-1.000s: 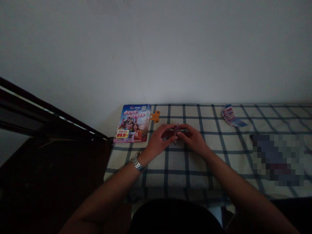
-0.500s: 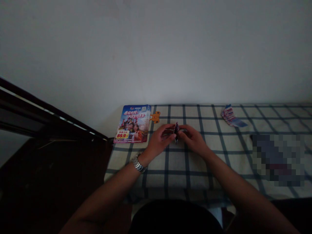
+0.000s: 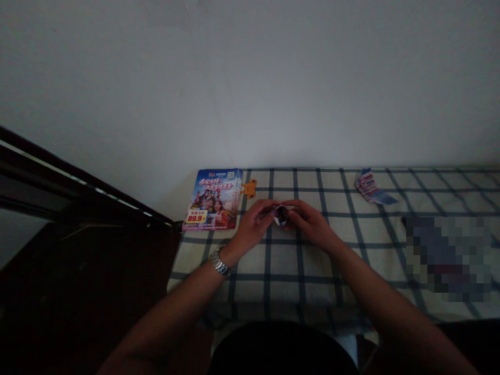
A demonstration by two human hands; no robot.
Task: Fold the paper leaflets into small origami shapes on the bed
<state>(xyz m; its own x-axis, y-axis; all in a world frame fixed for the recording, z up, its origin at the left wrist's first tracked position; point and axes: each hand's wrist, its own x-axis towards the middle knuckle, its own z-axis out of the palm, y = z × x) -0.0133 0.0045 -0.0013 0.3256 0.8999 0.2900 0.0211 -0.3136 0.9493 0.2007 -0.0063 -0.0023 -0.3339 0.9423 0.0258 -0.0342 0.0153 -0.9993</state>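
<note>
Between my two hands is a small piece of folded printed paper (image 3: 280,214), its middle spread into a dark opening. My left hand (image 3: 255,221), with a metal watch (image 3: 221,262) on the wrist, grips its left side between thumb and fingers. The right side is pinched by my right hand (image 3: 308,221), the thumb near the opening. Both hands are just above the checked cloth, and the fingers hide much of the paper. Left of them lies a stack of printed flyers (image 3: 213,200) marked 89.9, with an orange bear-shaped piece (image 3: 249,189) at its right edge.
A pleated printed paper piece (image 3: 373,188) lies at the back right. Nearer on the right is a pixelated dark object (image 3: 445,260). The checked cloth (image 3: 316,281) covers the surface up to the wall (image 3: 273,94). A dark frame (image 3: 78,182) stands at the left.
The folded paper was a narrow upright edge between my fingers; it is now spread open into a rounded shape. My hands have stayed in nearly the same place.
</note>
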